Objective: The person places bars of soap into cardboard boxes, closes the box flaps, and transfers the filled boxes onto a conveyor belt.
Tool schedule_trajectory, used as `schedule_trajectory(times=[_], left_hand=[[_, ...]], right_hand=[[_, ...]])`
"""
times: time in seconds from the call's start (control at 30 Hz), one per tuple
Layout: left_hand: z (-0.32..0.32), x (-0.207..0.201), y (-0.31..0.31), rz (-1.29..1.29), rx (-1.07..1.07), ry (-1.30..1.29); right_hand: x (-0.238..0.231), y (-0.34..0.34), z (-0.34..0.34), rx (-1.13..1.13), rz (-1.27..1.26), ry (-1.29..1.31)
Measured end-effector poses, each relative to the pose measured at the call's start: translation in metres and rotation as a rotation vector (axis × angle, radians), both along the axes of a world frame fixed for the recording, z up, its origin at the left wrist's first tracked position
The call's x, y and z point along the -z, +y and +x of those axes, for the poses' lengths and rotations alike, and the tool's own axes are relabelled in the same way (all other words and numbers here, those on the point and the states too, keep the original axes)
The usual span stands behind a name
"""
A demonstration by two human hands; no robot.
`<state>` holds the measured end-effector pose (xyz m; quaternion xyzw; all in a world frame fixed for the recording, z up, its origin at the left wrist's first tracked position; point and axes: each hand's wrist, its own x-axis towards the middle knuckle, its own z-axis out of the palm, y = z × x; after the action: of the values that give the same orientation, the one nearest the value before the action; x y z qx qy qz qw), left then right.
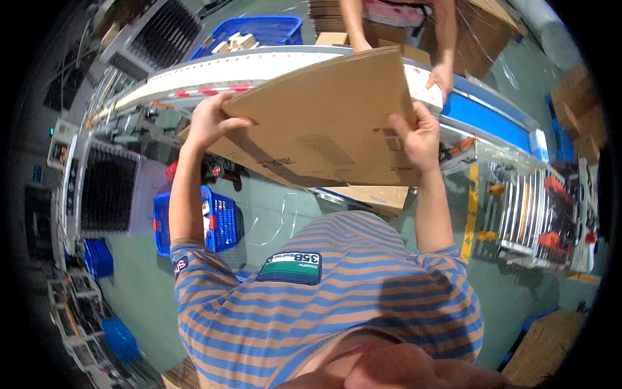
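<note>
A flat brown cardboard box (324, 123) is held up in front of me, tilted, above the floor. My left hand (210, 120) grips its left edge, fingers curled over the top. My right hand (418, 136) grips its right edge near a printed label. Behind the cardboard runs a white and blue conveyor (479, 113). Another person stands on the far side of it, with one hand (440, 78) resting on the conveyor's edge.
A blue crate (223, 223) sits on the green floor below my left arm. Another blue crate (259, 29) with parts lies beyond the conveyor. Black slatted panels (107, 188) stand at left. Roller racks (538, 214) are at right, stacked cardboard (586, 117) beyond.
</note>
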<state>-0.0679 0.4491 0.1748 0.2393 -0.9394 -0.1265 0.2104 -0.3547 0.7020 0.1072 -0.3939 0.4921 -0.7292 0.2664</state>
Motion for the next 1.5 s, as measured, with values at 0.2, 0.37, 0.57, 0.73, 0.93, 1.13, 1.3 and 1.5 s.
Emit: schedule_trajectory(times=[0.2,0.37,0.57,0.73,0.93,1.13,1.3,1.5], left_hand=[[-0.037,0.097,-0.017,-0.302,0.059,-0.018],[-0.078,0.078,0.037,-0.098,0.212,-0.225],[-0.062,0.096,-0.049,0.39,0.135,-0.43],[-0.074,0.08,-0.064,0.237,0.282,-0.501],[-0.113,0.139,-0.03,0.192,0.068,0.309],[-0.129,0.247,0.015,0.125,0.179,-0.027],[-0.157,0.12,-0.027,-0.258,0.403,0.474],[-0.133,0.128,-0.009,-0.295,0.339,0.27]], right_hand=[[0.097,-0.021,-0.044,0.882,0.404,0.281],[0.077,-0.077,-0.027,1.062,0.501,0.332],[0.076,-0.091,-0.002,0.817,0.42,0.248],[0.072,-0.055,-0.034,0.511,0.495,0.245],[0.004,-0.028,0.012,-0.084,0.922,0.709],[0.01,-0.036,0.088,-0.844,0.954,0.854],[0.039,-0.067,0.049,-0.547,0.858,0.989],[0.125,-0.064,0.062,0.31,0.731,1.253]])
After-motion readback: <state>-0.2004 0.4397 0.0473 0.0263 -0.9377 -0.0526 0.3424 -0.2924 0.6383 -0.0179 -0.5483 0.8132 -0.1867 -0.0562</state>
